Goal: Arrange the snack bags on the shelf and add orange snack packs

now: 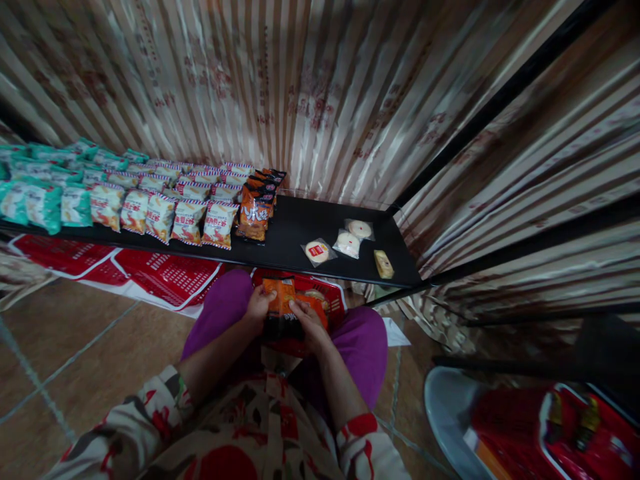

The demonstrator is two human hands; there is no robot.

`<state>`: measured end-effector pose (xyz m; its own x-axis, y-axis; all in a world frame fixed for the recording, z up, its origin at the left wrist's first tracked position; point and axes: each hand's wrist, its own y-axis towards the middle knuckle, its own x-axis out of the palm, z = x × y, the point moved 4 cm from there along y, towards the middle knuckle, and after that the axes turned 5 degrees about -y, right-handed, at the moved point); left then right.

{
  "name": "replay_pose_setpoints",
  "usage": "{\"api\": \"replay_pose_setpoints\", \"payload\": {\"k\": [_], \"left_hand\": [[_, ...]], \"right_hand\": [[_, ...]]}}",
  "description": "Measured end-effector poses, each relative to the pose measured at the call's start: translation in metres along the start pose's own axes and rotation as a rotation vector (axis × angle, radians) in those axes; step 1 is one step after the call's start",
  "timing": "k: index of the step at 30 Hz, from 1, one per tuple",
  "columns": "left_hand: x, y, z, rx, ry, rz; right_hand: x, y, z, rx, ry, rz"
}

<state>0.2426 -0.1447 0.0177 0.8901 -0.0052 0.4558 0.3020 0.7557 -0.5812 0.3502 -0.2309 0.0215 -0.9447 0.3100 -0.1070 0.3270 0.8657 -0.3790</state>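
My left hand [259, 305] is closed on the left side of an orange-and-black snack packet [281, 289], just above my lap. My right hand [308, 319] grips another orange-and-black snack packet [318, 307] beside it, the two overlapping in part. Under them, a red basket [340, 298] shows between my knees, with some packaged food inside, partly hidden. Similar orange-and-black packets [254, 212] stand upright in a short row on the black shelf [287, 230] in front of me.
Left on the shelf stand rows of white-and-red snack bags [187, 222] and teal bags [44, 203]. Flat round wrapped cakes [317, 252] and a small yellow packet [383, 264] lie at right. Red baskets [165, 273] sit below; a grey tub [440, 407] is at lower right.
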Motion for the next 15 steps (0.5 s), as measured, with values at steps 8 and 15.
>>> {"api": "replay_pose_setpoints", "payload": {"k": [8,15], "left_hand": [[0.001,-0.007,0.002,-0.005,-0.012,-0.016],[-0.006,-0.021,0.016,-0.055,0.035,-0.105]], "right_hand": [[-0.002,-0.012,-0.012,0.148,0.233,0.003],[-0.013,-0.013,-0.034,0.074,0.245,-0.137]]}}
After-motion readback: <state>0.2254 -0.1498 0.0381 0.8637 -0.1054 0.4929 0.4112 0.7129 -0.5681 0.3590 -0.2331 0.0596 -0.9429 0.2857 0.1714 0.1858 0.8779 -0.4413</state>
